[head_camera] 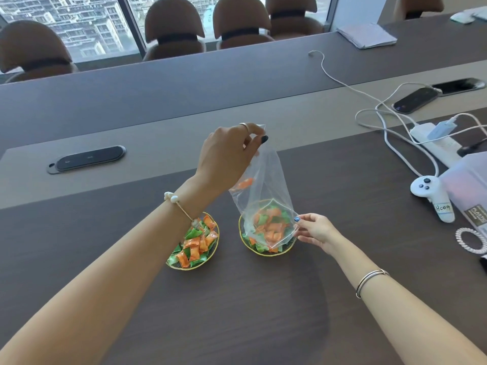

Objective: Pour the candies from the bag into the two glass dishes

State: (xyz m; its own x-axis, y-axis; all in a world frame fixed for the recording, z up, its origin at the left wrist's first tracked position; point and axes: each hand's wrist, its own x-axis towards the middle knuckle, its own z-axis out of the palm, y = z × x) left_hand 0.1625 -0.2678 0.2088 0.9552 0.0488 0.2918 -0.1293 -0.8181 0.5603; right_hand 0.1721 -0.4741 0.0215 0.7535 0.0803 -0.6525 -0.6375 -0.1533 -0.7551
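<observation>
A clear plastic bag (266, 185) hangs upside down over the right glass dish (245, 242), its mouth resting among orange and green wrapped candies (271, 230). My left hand (226, 156) pinches the bag's upper corner high above the table. My right hand (316, 230) pinches the bag's lower edge at the dish's right rim. One orange candy (245, 183) is still up inside the bag. The left glass dish (214, 246), gold-rimmed, holds a heap of the same candies (196, 245); my left forearm hides part of it.
A white controller (432, 196), a power strip (434, 143) with white cables (369, 114), a coiled hair tie (470, 239) and a plastic-wrapped package (471, 188) lie to the right. A black table socket plate (87, 159) sits at left. Chairs stand beyond the table's far edge.
</observation>
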